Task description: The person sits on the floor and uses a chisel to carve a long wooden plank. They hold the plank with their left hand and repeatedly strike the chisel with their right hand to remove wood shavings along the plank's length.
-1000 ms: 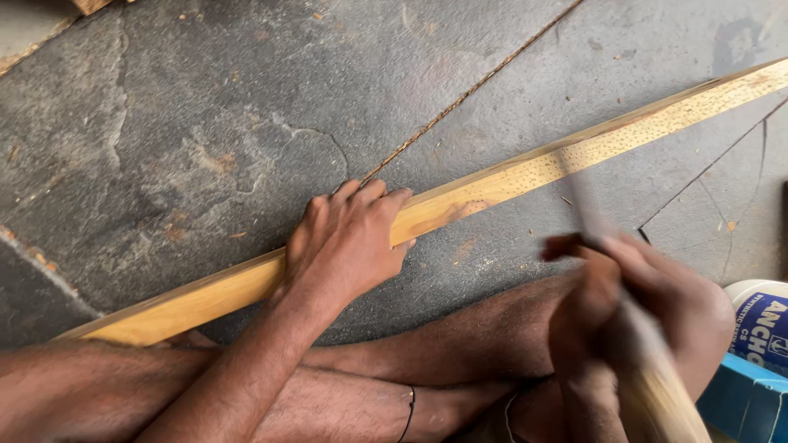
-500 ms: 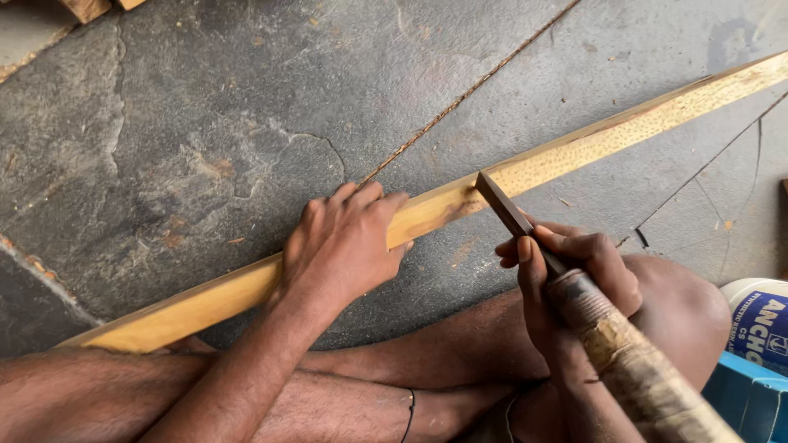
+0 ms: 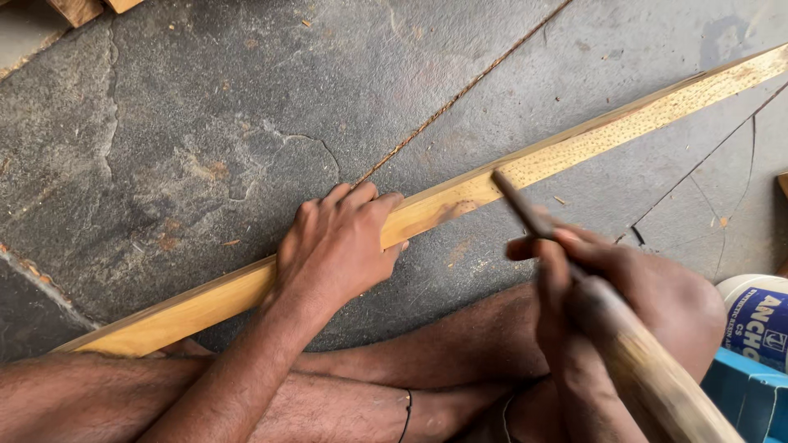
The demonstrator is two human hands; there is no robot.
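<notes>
Wooden strip (image 3: 525, 168), long, pale, pitted; left hand (image 3: 341, 246) presses it flat.

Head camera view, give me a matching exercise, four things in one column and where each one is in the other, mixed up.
Things:
1. long pale wooden strip
2. left hand
3. right hand
4. white tub with a blue label

Places:
A. gripping a wooden-handled tool
B. at the right edge of the picture
C. pressing down on the strip
D. lying slantwise across the grey stone floor

Pairs: 1-D, 2-C, 3-A, 4-B
</notes>
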